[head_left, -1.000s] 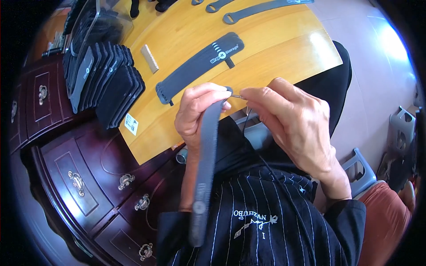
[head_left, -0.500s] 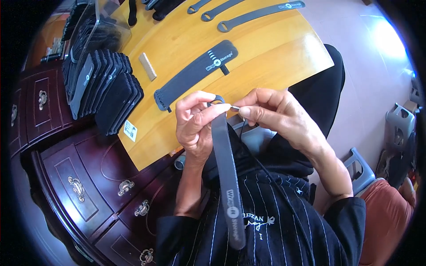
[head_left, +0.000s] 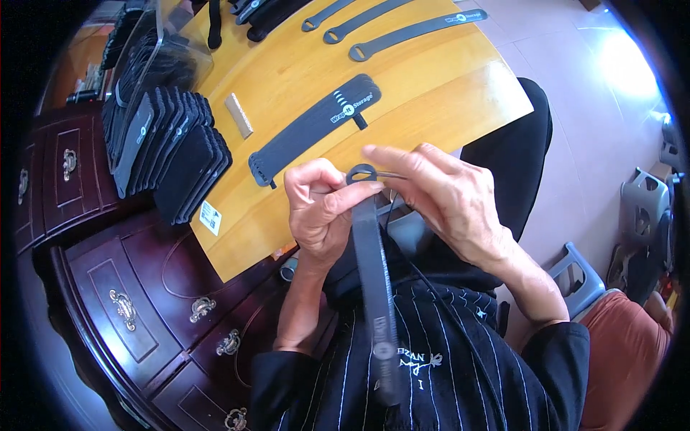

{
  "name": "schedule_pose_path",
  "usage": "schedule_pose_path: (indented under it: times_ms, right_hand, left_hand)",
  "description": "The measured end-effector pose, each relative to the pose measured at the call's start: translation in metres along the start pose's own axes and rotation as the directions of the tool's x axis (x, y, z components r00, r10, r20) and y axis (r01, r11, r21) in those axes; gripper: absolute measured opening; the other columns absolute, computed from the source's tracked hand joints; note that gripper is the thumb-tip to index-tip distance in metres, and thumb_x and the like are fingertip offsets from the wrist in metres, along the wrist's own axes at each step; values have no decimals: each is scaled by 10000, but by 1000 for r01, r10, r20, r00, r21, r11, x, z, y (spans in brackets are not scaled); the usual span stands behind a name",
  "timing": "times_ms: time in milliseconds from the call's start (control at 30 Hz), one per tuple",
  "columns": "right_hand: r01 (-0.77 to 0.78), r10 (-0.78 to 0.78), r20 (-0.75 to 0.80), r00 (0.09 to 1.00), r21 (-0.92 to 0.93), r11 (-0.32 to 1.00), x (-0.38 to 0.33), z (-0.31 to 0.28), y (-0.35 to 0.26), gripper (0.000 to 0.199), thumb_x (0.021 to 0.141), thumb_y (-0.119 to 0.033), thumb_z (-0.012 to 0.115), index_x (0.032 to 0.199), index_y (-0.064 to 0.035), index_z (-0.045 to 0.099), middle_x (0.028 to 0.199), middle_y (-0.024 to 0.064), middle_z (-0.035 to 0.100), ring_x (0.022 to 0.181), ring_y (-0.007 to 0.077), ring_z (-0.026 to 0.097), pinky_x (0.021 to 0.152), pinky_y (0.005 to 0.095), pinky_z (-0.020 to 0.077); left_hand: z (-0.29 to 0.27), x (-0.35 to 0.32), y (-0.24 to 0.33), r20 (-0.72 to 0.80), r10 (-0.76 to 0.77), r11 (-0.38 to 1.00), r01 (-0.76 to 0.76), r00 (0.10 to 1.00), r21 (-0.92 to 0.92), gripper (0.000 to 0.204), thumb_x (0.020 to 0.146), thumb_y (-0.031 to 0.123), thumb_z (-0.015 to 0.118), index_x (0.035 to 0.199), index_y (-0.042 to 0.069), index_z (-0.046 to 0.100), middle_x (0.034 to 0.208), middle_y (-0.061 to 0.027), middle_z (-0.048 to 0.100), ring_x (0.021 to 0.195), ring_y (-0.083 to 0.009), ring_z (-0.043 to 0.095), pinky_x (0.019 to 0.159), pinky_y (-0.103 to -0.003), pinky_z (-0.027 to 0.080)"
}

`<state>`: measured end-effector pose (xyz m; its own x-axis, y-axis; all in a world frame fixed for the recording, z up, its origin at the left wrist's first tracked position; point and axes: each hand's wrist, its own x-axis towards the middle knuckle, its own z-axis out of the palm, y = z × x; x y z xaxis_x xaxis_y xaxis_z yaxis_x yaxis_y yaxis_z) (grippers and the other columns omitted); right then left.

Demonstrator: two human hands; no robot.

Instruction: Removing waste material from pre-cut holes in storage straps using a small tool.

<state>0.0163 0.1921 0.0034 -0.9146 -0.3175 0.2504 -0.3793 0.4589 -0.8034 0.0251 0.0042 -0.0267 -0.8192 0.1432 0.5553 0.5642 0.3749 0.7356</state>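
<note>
A long dark grey strap (head_left: 374, 273) hangs down in front of my shirt, with an oval loop at its upper end. My left hand (head_left: 320, 208) pinches it just below that loop, thumb laid across the strap. Close by on the right, my right hand (head_left: 456, 205) holds a thin metallic piece (head_left: 392, 175) that reaches to the loop. Its index finger is stretched out above the piece and smeared by motion. What this piece is, I cannot make out. On the table beyond lies a neat stack of similar straps (head_left: 313, 129).
Three loose straps (head_left: 424, 34) lie on the far side of the yellow wooden table (head_left: 460, 93). Dark strap bundles (head_left: 169, 147) pile up at the left, near a small tan block (head_left: 238, 115). Dark wooden drawers (head_left: 122, 302) stand at left, grey stools (head_left: 643, 208) at right.
My right hand's index finger has lifted and straightened, and the fingertips have drawn apart from my left hand. The strap's loop now shows more openly. The strap's lower end has swung slightly right.
</note>
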Motion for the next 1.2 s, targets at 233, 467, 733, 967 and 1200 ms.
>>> schedule_pose_path:
  times_ms: [233,467,733,967,1200]
  right_hand:
    - [29,-29,6,1000,78,997,2,-3,-2,203,880,-198,615,1061,-108,633,795,56,582,659,224,635,543,319,497]
    - [-104,91,-62,994,-274,956,-5,-23,-51,210,829,-82,662,1039,-78,656,702,38,532,595,173,598,476,292,456]
    - [-180,191,14,981,-271,946,-8,-35,-56,184,852,-103,647,1035,-86,649,778,51,600,637,213,639,534,298,494]
    - [-134,144,70,987,-133,982,-8,-40,-43,161,844,-62,646,1002,-40,665,801,86,614,661,231,647,570,298,502]
    - [-35,35,-34,999,-5,999,5,-32,-16,203,849,-153,636,1049,-133,670,753,37,574,647,219,619,530,305,478]
  left_hand:
    - [16,0,-2,14,-403,607,279,915,-744,92,864,76,652,940,34,624,946,-40,418,686,-108,515,592,-225,437]
    - [40,3,26,-169,-417,738,225,893,-636,166,881,109,664,862,3,537,953,-66,485,699,-137,572,616,-251,479]
    - [42,-4,37,-120,-449,855,387,885,-344,164,891,129,660,840,-16,601,734,-67,644,628,-103,598,575,-217,476]
    - [34,-12,27,1,-406,795,353,914,-494,123,882,27,601,770,-23,591,690,-85,643,571,-113,603,524,-226,468]
    - [28,-6,36,86,-486,629,417,870,-656,165,840,7,554,678,-20,578,622,-71,611,542,-94,558,527,-228,450]
